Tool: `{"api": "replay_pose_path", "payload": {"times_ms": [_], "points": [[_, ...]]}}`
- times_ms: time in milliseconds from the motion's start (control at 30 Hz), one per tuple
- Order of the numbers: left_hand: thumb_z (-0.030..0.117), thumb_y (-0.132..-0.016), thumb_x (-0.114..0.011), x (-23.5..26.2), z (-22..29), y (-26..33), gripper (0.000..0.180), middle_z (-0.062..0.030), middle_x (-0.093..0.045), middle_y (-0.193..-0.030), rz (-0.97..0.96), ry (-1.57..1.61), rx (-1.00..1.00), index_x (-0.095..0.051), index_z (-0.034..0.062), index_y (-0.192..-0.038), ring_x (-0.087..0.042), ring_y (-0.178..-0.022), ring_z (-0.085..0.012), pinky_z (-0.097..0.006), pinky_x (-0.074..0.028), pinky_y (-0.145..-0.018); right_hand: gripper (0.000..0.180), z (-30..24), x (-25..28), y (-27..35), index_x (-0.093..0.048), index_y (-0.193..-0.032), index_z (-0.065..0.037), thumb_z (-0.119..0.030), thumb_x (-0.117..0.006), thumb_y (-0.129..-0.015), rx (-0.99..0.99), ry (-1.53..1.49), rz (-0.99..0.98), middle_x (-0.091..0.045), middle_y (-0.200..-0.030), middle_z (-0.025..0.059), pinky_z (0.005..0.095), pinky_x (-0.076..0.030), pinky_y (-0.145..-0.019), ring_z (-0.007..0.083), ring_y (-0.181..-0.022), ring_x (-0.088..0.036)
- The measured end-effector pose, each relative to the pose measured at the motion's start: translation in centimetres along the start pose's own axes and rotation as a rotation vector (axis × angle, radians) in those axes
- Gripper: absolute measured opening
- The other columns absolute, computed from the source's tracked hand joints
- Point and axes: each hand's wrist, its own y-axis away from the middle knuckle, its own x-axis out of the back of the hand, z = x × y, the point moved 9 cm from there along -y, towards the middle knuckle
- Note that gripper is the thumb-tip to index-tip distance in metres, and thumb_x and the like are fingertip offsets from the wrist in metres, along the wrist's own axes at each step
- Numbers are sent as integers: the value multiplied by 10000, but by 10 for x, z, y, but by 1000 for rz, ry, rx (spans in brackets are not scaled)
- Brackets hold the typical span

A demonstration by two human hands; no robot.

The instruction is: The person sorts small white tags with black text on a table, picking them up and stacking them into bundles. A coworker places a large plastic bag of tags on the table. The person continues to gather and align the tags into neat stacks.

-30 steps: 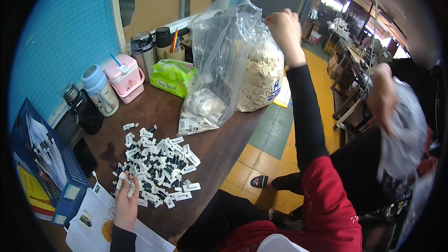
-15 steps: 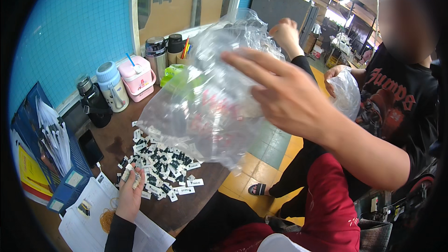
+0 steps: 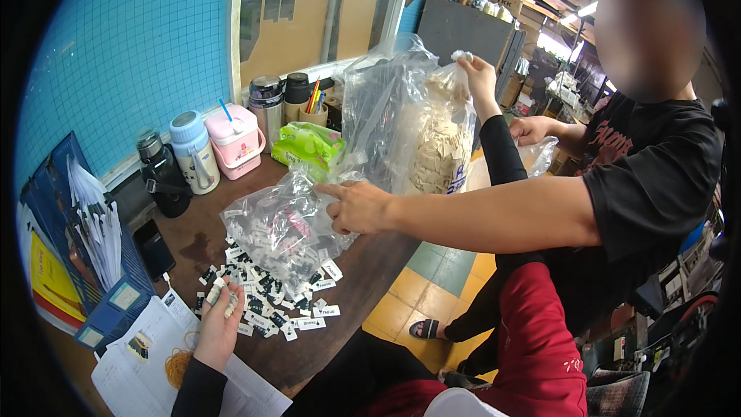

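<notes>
My left hand (image 3: 221, 316) is closed around small bundled labels (image 3: 231, 306) at the near left of the table. Beside it spreads a pile of black and white labels (image 3: 266, 313). My right hand (image 3: 480, 77), in a black sleeve, pinches the gathered top of a big clear plastic bag (image 3: 440, 143) filled with beige labels. Across in front of my right arm reaches a co-worker's hand (image 3: 359, 205), at a clear plastic bag (image 3: 289, 220) with red print, which lies over the far part of the pile. That person's other hand (image 3: 532, 130) is at another clear bag (image 3: 539, 156).
Along the back stand a black bottle (image 3: 164, 177), a blue and white flask (image 3: 193, 150), a pink box (image 3: 235, 143), a steel flask (image 3: 266, 104) and a green pack (image 3: 309, 145). At left are a phone (image 3: 153, 249), a blue file rack (image 3: 116, 305), papers (image 3: 147, 374) and rubber bands (image 3: 177, 367).
The co-worker's hand has brought the red-printed bag down and left onto the labels. My right hand has lowered slightly with the big bag. My left hand stays closed on the bundled labels.
</notes>
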Motion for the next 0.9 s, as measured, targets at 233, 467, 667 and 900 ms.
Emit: {"api": "replay_pose_path", "payload": {"times_ms": [233,467,667,900], "points": [[83,-1003,-552,2,1,1,304,-115,-569,-1142,16,-3,-17,-502,-32,-1280,-580,-1100,-198,-315,-510,-1019,201,107,97,52,-758,-983,-192,-283,-720,-808,-482,667,158,-588,-1227,-13,369,-434,-984,224,-1189,-522],[97,-1004,-557,3,1,-1,318,-106,-576,-1119,16,2,-12,-499,-43,-1284,-583,-1091,-187,-310,-512,-1014,178,224,103,64,-741,-938,-207,-331,-718,-813,-317,956,-159,-623,-1096,0,337,-494,-831,175,-1045,-592],[108,-1000,-571,-2,3,3,328,-93,-562,-1138,-13,-18,-12,-507,-32,-1290,-556,-1117,-180,-315,-470,-1049,150,298,46,62,-763,-923,-174,-238,-728,-792,-372,778,-261,-671,-1022,-10,299,-493,-730,147,-1027,-618],[113,-1006,-560,5,3,2,340,-101,-557,-1177,63,-66,8,-494,-33,-1306,-544,-1173,-208,-338,-446,-1086,451,243,-26,167,-436,-1412,-104,-224,-550,-992,-502,-1550,1721,-499,-1363,56,332,-353,-1078,172,-1291,-454]]}}
